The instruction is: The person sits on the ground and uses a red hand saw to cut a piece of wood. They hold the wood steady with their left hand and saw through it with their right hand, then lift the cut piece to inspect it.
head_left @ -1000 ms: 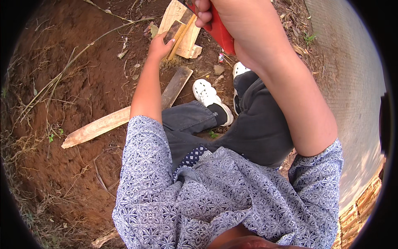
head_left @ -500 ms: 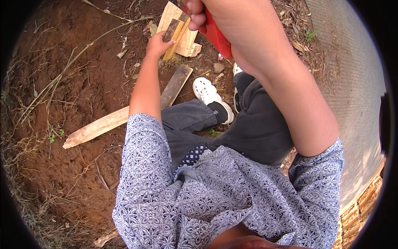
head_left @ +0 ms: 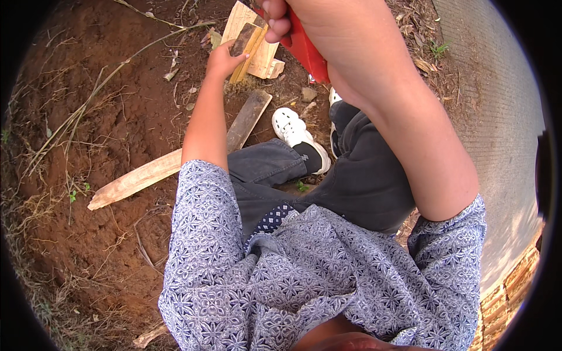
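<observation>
My left hand (head_left: 223,58) reaches forward and holds a thin stick of split wood (head_left: 246,51) upright against a pale wooden block (head_left: 261,54) on the red dirt. My right hand (head_left: 280,17) is raised close to the camera at the top edge, shut on a red tool handle (head_left: 303,50); the tool's head is out of view. My legs in dark trousers and a white shoe (head_left: 295,132) lie just right of the wood.
A long pale split board (head_left: 138,178) and a darker plank (head_left: 248,119) lie on the dirt to the left of my legs. Dry twigs and grass (head_left: 76,120) cover the left. A grey paved surface (head_left: 497,128) runs along the right.
My right hand with the red handle has lifted slightly toward the top edge. The left hand stays on the stick against the block.
</observation>
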{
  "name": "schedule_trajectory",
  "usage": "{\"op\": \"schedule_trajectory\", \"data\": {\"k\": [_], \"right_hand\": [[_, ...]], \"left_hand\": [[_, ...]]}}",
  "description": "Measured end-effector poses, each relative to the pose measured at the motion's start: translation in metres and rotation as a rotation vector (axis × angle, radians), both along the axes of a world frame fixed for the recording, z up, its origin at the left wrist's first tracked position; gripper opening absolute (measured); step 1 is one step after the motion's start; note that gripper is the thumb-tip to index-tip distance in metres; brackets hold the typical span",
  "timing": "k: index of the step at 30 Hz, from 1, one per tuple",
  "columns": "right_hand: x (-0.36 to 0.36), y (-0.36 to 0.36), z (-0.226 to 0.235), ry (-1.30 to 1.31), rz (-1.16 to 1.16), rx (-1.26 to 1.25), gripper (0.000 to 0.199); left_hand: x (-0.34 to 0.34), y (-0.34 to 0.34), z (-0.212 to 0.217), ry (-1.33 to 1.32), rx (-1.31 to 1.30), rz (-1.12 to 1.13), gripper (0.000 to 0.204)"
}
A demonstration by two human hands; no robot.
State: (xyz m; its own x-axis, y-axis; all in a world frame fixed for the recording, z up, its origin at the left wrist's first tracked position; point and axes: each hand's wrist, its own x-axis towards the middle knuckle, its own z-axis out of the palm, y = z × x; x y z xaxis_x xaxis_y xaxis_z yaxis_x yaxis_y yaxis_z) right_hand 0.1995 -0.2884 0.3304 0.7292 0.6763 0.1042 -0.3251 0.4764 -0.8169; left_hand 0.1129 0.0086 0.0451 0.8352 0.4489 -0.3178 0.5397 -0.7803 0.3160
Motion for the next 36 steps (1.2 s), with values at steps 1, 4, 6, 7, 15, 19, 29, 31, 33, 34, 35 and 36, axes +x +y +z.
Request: {"op": "schedule_trajectory", "data": {"k": [1,4,6,7,15,19,29,31,33,34,35,36], "right_hand": [[-0.001,-0.001,0.004,0.017,0.004,-0.033,0.042],[-0.002,0.000,0.016,0.058,-0.007,-0.105,0.042],[0.000,0.004,-0.002,0.030,-0.001,0.027,0.041],[0.000,0.003,-0.006,0.008,-0.006,0.074,0.041],[0.006,-0.015,0.005,0.114,0.110,0.093,0.040],[0.004,-0.012,0.030,0.133,0.043,-0.124,0.039],[0.008,-0.015,0.030,0.188,0.006,-0.129,0.027],[0.008,-0.009,0.023,0.123,-0.066,-0.152,0.028],[0.006,-0.007,0.022,0.079,-0.114,-0.178,0.030],[0.004,-0.006,0.031,0.088,-0.131,-0.225,0.030],[0.005,-0.005,0.032,0.095,-0.130,-0.230,0.030],[0.005,-0.006,0.033,0.100,-0.133,-0.231,0.030]], "left_hand": [[-0.001,0.001,-0.001,-0.010,-0.015,-0.005,0.079],[-0.001,0.001,0.002,-0.012,-0.036,0.005,0.078],[0.003,-0.007,0.009,0.020,-0.020,0.044,0.078],[0.005,-0.010,0.013,0.031,-0.030,0.041,0.078],[0.004,-0.008,0.007,0.018,-0.028,-0.001,0.077],[0.002,0.006,-0.030,0.000,-0.011,-0.020,0.080],[0.006,-0.012,-0.051,-0.002,0.132,-0.062,0.067],[0.007,-0.011,-0.046,0.006,0.112,-0.072,0.067],[0.005,-0.014,-0.039,0.025,0.112,-0.054,0.066],[0.005,-0.016,-0.037,0.033,0.111,-0.045,0.066],[0.005,-0.016,-0.037,0.037,0.105,-0.045,0.065],[0.005,-0.017,-0.036,0.038,0.101,-0.046,0.065]]}}
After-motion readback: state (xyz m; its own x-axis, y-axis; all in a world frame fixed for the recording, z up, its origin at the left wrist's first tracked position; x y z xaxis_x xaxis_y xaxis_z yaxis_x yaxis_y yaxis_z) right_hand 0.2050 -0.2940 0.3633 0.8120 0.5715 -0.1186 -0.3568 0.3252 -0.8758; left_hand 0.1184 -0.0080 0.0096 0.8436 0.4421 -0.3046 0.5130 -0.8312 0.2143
